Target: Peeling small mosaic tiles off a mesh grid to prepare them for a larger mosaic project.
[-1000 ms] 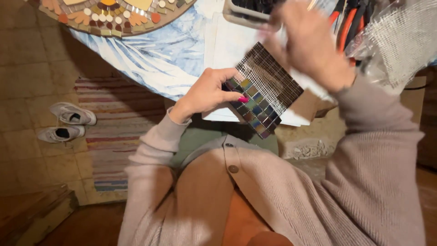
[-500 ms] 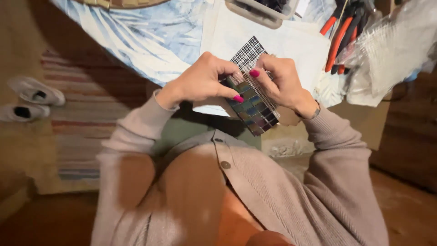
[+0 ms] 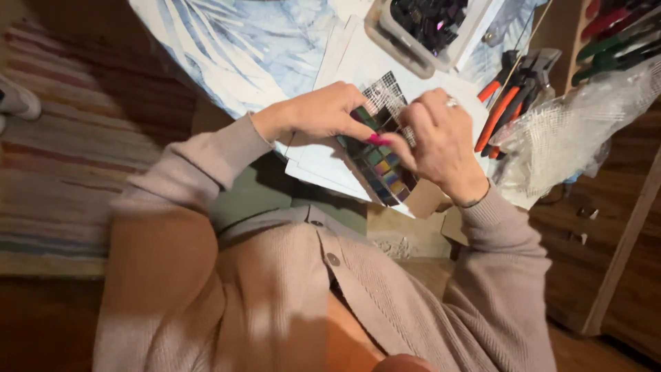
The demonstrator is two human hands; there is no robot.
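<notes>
A sheet of small dark iridescent mosaic tiles on white mesh backing [image 3: 381, 165] is held above the table edge. My left hand [image 3: 320, 114] grips its left side, thumb with pink nail on the tiles. My right hand [image 3: 441, 141], wearing a ring, pinches the sheet's upper right part, where bare mesh shows. Both hands touch each other over the sheet. White paper sheets [image 3: 323, 162] lie under it on the table.
A blue-and-white patterned cloth [image 3: 234, 48] covers the table. A tray of dark tiles [image 3: 427, 21] sits at the back. Orange-handled pliers [image 3: 506, 103] and crumpled mesh [image 3: 571, 138] lie at right. A striped rug [image 3: 62, 165] and a shoe [image 3: 14, 96] are on the floor at left.
My right hand came down from above onto the tile sheet and now pinches it together with the left. The view shifted, so the round mosaic at the back is out of sight.
</notes>
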